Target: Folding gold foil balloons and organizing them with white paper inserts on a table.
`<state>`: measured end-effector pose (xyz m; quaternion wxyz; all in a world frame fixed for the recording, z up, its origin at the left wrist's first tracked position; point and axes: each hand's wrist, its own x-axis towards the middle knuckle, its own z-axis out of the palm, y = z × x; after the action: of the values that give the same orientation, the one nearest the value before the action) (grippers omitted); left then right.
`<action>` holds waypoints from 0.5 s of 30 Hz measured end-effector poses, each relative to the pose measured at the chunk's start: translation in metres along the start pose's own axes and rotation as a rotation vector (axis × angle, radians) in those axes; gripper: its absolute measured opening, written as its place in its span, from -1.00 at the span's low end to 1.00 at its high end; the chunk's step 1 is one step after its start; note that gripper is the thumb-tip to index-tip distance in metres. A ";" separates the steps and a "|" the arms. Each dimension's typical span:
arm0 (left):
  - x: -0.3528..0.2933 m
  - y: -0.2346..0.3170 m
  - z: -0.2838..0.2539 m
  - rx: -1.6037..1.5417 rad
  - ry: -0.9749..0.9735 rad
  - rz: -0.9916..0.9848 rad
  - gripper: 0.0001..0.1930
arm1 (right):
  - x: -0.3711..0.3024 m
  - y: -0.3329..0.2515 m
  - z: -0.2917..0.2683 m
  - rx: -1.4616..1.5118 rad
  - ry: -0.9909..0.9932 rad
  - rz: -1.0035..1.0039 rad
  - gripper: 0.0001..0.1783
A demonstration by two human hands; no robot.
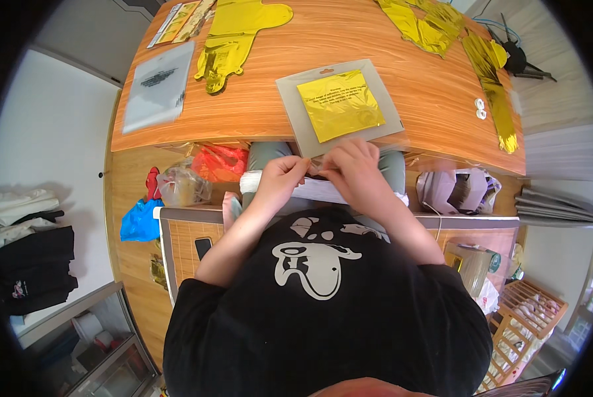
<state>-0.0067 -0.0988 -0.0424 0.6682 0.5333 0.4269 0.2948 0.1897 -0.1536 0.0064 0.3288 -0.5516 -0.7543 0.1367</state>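
Over the near edge of the wooden table, a flat packet sticks out toward the person's lap. It has a grey card and, on top of that, a folded gold foil square. Most of the packet is above the table, and its near end comes out past the edge. That is likely so the fingers can get at its end without a long reach. I cannot tell if the card lies quite flat.

The left hand and the right hand are close together, just past the near end of the packet. On each one, thumb and fingertips press together on a thin clear edge. It looks like part of the packet's clear cover, but it is too small to be sure. Maybe they pinch with just the tips because the stuff is so thin. The right hand bends over more, so its palm is hidden.

Big gold foil shapes lie well apart from the packet: one at the far left, one at the far right, and one down the right side. Maybe they are spread out so the middle has room. A clear flat bag lies on the left, out of the arms' way. Two little white rolls sit near the right-side foil, perhaps so they are easy to find.
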 end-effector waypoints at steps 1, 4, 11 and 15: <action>0.000 0.003 0.001 -0.002 -0.004 0.016 -0.71 | -0.004 0.004 -0.006 0.000 -0.014 0.053 -0.81; -0.002 0.007 -0.005 0.079 -0.025 0.024 -0.71 | -0.020 0.037 -0.029 -0.049 0.208 0.096 -0.81; 0.002 0.004 -0.039 0.157 -0.134 0.059 -0.72 | -0.112 0.123 -0.130 1.456 0.899 0.422 -0.76; 0.005 0.009 -0.049 0.279 -0.258 0.087 -0.75 | -0.141 0.133 -0.145 1.869 0.902 0.336 -0.81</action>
<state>-0.0478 -0.0699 -0.0386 0.6237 0.6721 0.3507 0.1905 0.4069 -0.2587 -0.0096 0.8510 -0.1756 -0.0700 0.4900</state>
